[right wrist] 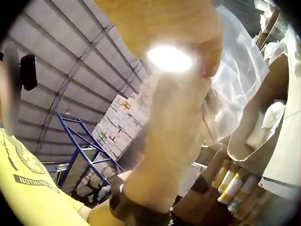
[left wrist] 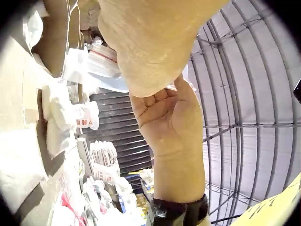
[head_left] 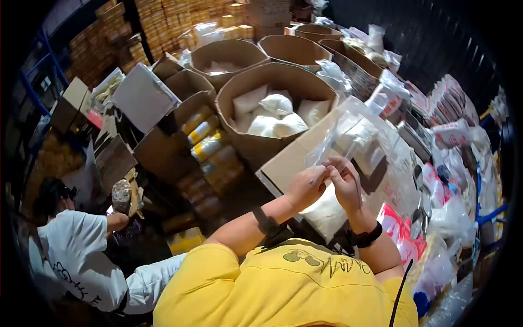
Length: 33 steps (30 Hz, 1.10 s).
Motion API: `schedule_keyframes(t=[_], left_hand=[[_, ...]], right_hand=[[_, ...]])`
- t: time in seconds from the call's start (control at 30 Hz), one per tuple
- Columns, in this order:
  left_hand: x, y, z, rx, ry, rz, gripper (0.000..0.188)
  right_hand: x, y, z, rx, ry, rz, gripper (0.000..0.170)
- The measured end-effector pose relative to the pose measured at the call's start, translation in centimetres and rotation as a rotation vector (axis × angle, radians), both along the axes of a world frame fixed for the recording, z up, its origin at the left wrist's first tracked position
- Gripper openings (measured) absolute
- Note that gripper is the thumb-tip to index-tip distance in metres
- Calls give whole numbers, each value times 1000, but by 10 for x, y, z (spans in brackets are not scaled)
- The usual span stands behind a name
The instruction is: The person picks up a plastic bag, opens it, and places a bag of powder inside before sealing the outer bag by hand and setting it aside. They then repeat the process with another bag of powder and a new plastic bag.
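A clear plastic bag (head_left: 327, 137) spreads out beyond my two hands, over the cardboard surface; the right wrist view shows its thin, wrinkled film (right wrist: 240, 70). My left hand (head_left: 306, 188) pinches the bag's near edge with curled fingers. Right against it, my right hand (head_left: 347, 184) pinches the same edge, thumb and fingertips together. The left wrist view looks up at the right palm (left wrist: 164, 117), with the left hand (left wrist: 155, 47) filling the top. Below my hands lies a plump white filled bag (head_left: 325, 215). Another white bag (head_left: 370, 158) rests farther out on the cardboard (head_left: 289, 163).
A large round cardboard bin (head_left: 231, 106) holding several white filled bags stands ahead, with more bins (head_left: 294, 50) behind. Yellow-and-silver packs (head_left: 210, 144) are stacked to the left. Another person (head_left: 81, 245) works at lower left. Plastic packaging (head_left: 455, 218) crowds the right side.
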<state>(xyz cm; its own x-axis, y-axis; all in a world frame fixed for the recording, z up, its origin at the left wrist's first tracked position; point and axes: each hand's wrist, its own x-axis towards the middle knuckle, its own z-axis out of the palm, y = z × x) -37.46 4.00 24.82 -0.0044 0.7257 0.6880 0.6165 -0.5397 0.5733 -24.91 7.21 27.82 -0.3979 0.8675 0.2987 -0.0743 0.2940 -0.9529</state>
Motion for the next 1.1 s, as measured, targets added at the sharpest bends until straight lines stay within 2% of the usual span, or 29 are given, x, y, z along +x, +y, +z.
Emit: schedule_keyframes(t=[0.1,0.13,0.17,0.2,0.27,0.33,0.37,0.4,0.43,0.47,0.5,0.53,0.6,0.67,0.77,0.87,0.9,1.0,1.1], left_hand=[[-39,-5,-4,-122,26,125,17],[-50,-7,-3,-154,45,176,16],[-60,-11,-1,-148,75,229,23],[-65,-19,9,-91,-17,147,26],[-93,-30,37,63,-123,26,33],[-110,-35,37,14,-96,-34,42],[-116,-36,38,60,-168,-84,38],[-124,-38,33,-5,-234,-121,32],[-131,-40,33,-82,-300,-154,29],[-137,-42,35,-164,-371,-188,27],[-139,-45,42,-196,-532,-266,25],[-142,-47,43,-205,-471,-200,24],[-148,-50,44,-209,-366,-44,23],[-139,-65,75,-217,-358,48,22],[-135,-74,84,-350,-206,189,18],[-128,-61,50,-262,-611,-79,13],[-120,-67,59,-276,-728,-140,8],[-109,-75,60,-179,-808,-46,8],[-104,-83,60,-116,-358,379,10]], right_hand=[[-34,9,4,-39,-16,30,19],[-42,10,5,37,-91,17,17],[-49,10,6,114,-161,5,16],[-58,10,9,196,-221,-2,15],[-84,10,27,601,-516,-127,11],[-106,4,46,769,-370,-99,4],[-117,2,51,692,-306,-48,3],[-125,0,53,617,-246,4,2],[-139,1,38,226,7,136,4],[-145,5,32,8,204,258,7],[-149,2,38,-61,259,315,9],[-152,-1,43,-134,305,382,12],[-156,-2,47,-158,269,480,16],[-155,5,42,-151,228,574,21],[-150,2,45,-116,174,563,17],[-138,4,36,-195,173,621,16],[-133,2,38,-214,157,627,16],[-124,5,33,-189,74,719,19],[-117,-10,33,-147,13,775,31]])
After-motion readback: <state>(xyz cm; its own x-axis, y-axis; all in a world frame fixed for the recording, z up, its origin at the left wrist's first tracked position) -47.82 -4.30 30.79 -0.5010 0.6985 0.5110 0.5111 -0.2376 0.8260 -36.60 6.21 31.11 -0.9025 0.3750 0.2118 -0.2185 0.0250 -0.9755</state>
